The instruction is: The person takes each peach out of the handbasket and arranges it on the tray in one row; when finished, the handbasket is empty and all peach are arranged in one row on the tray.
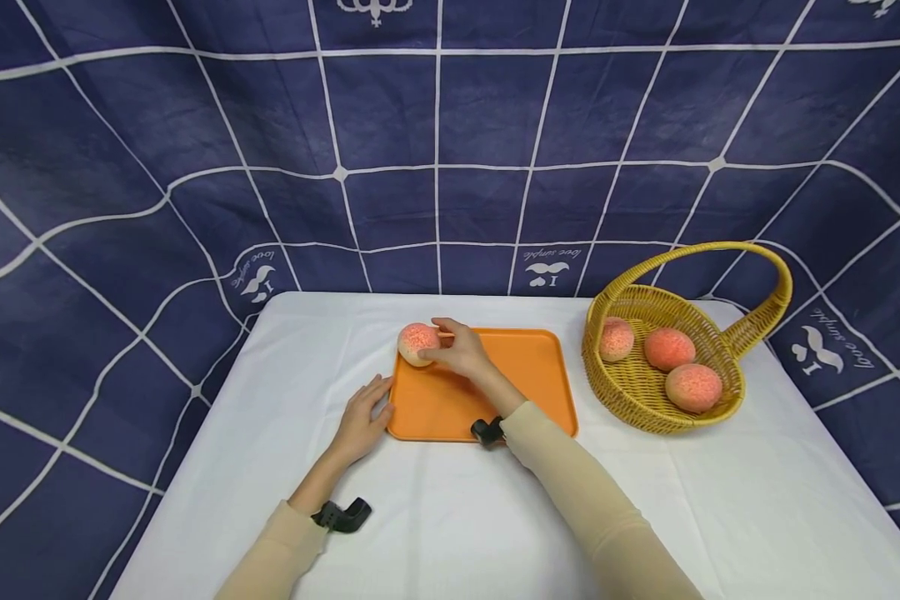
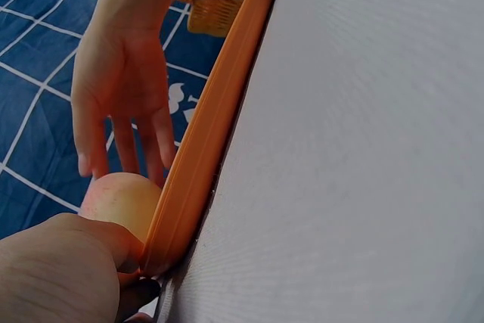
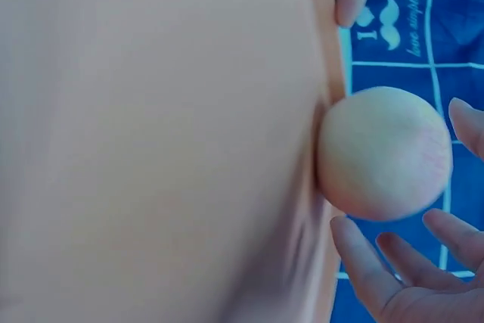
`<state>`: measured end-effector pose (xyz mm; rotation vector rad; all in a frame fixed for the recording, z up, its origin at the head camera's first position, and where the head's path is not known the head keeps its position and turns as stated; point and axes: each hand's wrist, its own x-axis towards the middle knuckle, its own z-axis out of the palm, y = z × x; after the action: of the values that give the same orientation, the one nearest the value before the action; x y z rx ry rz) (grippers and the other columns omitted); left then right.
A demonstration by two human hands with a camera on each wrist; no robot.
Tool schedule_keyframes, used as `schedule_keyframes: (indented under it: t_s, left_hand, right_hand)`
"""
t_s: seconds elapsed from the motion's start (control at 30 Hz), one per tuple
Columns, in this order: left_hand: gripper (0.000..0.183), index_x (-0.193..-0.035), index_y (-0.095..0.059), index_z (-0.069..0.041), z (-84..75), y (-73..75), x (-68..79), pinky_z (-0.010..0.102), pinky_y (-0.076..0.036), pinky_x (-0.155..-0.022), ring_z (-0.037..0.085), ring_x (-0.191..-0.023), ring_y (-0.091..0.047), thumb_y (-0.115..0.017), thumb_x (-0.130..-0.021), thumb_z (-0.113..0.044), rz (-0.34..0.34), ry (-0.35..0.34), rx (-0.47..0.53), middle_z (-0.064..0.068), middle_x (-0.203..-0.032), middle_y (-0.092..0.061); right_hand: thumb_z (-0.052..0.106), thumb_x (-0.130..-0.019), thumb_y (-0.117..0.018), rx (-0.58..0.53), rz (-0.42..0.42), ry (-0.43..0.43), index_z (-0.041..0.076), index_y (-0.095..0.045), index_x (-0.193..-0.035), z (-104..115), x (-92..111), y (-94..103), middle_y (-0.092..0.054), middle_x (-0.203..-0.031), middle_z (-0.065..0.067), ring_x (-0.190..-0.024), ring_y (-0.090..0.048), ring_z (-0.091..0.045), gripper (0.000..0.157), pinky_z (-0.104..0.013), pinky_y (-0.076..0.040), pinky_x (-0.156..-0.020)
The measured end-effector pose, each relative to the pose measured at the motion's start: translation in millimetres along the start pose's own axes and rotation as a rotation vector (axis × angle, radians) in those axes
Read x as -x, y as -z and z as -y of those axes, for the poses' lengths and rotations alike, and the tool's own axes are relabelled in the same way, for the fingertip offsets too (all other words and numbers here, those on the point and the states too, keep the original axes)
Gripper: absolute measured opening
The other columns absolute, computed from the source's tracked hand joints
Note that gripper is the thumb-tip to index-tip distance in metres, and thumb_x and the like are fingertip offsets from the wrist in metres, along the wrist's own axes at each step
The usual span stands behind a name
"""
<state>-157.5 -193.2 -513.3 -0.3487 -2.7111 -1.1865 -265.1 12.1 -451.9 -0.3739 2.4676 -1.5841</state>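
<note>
A pink-and-cream peach sits at the far left corner of the orange tray. Around its right side my right hand has its fingers spread; in the right wrist view gaps show between the fingertips and the peach. At the tray's left edge is my left hand. The left wrist view has its thumb over the tray's rim and its dark, partly hidden fingers below, holding that edge.
A yellow wicker basket with a tall handle stands right of the tray, holding a peach, a redder peach and a third peach. White cloth covers the table. A blue checked curtain hangs behind.
</note>
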Motion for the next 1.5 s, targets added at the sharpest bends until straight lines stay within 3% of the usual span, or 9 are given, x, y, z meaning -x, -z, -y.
schedule_keyframes:
  t_s: [0.23, 0.37, 0.63, 0.73, 0.9, 1.13, 1.23, 1.37, 1.5]
  left_hand:
    - [0.047, -0.139, -0.05, 0.006, 2.9, -2.2, -0.3, 0.054, -0.023, -0.119, 0.042, -0.139, -0.038, -0.059, -0.094, -0.007, -0.011, -0.038, -0.008, 0.024, -0.143, -0.05]
    - [0.047, -0.14, -0.049, 0.005, 2.7, -1.0, -1.0, 0.052, -0.022, -0.12, 0.04, -0.141, -0.036, -0.059, -0.095, -0.009, 0.008, -0.02, -0.004, 0.023, -0.144, -0.049]
    - [0.048, -0.141, -0.048, 0.004, 1.1, 0.2, -1.8, 0.056, -0.02, -0.12, 0.039, -0.144, -0.033, -0.058, -0.096, -0.009, 0.03, 0.017, 0.02, 0.023, -0.146, -0.047]
    - [0.048, -0.141, -0.048, 0.003, 1.6, -0.1, -1.9, 0.056, -0.021, -0.12, 0.039, -0.144, -0.033, -0.058, -0.096, -0.009, 0.029, 0.018, 0.023, 0.023, -0.147, -0.046]
    - [0.048, -0.142, -0.047, 0.002, 1.7, -0.4, -2.0, 0.055, -0.021, -0.12, 0.039, -0.144, -0.033, -0.058, -0.096, -0.009, 0.028, 0.018, 0.018, 0.023, -0.147, -0.046]
    - [0.048, -0.141, -0.048, 0.003, 1.6, -0.3, -0.4, 0.056, -0.02, -0.12, 0.04, -0.143, -0.033, -0.058, -0.095, -0.008, 0.027, 0.023, 0.039, 0.025, -0.147, -0.046]
    - [0.048, -0.141, -0.048, 0.004, 1.5, -0.1, -0.1, 0.056, -0.02, -0.12, 0.04, -0.143, -0.033, -0.058, -0.095, -0.007, 0.022, 0.017, 0.04, 0.025, -0.146, -0.046]
    - [0.048, -0.14, -0.048, 0.004, 1.3, 0.1, -0.7, 0.056, -0.021, -0.119, 0.04, -0.143, -0.034, -0.058, -0.095, -0.007, 0.018, 0.012, 0.039, 0.025, -0.146, -0.047]
    - [0.048, -0.141, -0.048, 0.004, 1.0, 0.2, -1.2, 0.056, -0.021, -0.119, 0.04, -0.143, -0.033, -0.058, -0.095, -0.007, 0.022, 0.013, 0.035, 0.025, -0.146, -0.047]
  right_hand:
    - [0.023, -0.077, -0.083, -0.005, -0.039, 0.037, 0.014, -0.053, -0.14, 7.3, 33.7, 31.1, -0.052, -0.145, -0.01, -0.128, -0.055, -0.033, 0.07, -0.046, -0.049, -0.104]
    - [0.023, -0.078, -0.083, -0.032, -0.033, 0.085, 0.018, -0.053, -0.14, 14.5, 61.9, 55.1, -0.051, -0.145, -0.007, -0.13, -0.054, -0.031, 0.069, -0.044, -0.051, -0.102]
    - [0.009, -0.08, -0.079, -0.108, -0.077, 0.185, 0.005, -0.052, -0.139, 13.4, 118.7, 111.0, -0.05, -0.145, -0.014, -0.13, -0.052, -0.038, 0.065, -0.051, -0.049, -0.102]
    - [0.004, -0.08, -0.078, -0.097, -0.144, 0.193, 0.002, -0.053, -0.138, 8.0, 136.3, 132.6, -0.052, -0.141, -0.015, -0.126, -0.055, -0.034, 0.063, -0.045, -0.051, -0.1]
    - [-0.001, -0.082, -0.075, -0.101, -0.292, 0.216, -0.006, -0.051, -0.136, -3.8, 156.7, 166.5, -0.056, -0.134, -0.014, -0.117, -0.061, -0.012, 0.06, -0.022, -0.055, -0.092]
    - [0.004, -0.086, -0.073, -0.084, -0.498, 0.172, -0.004, -0.051, -0.137, -17.2, 159.9, 206.5, -0.061, -0.124, 0.009, -0.11, -0.061, 0.0, 0.057, -0.007, -0.051, -0.085]
    - [0.012, -0.087, -0.073, -0.046, -0.553, 0.091, 0.002, -0.05, -0.141, -24.6, 149.8, 218.2, -0.059, -0.131, 0.003, -0.115, -0.061, -0.005, 0.059, -0.005, -0.049, -0.084]
    - [0.019, -0.089, -0.072, -0.03, -0.552, -0.01, 0.004, -0.044, -0.146, -35.6, 133.2, 226.7, -0.048, -0.146, -0.016, -0.13, -0.053, -0.026, 0.065, -0.003, -0.047, -0.084]
    - [0.021, -0.089, -0.072, -0.021, -0.547, -0.076, 0.003, -0.041, -0.148, -47.4, 119.4, 229.8, -0.044, -0.15, -0.019, -0.134, -0.047, -0.035, 0.069, -0.003, -0.046, -0.084]
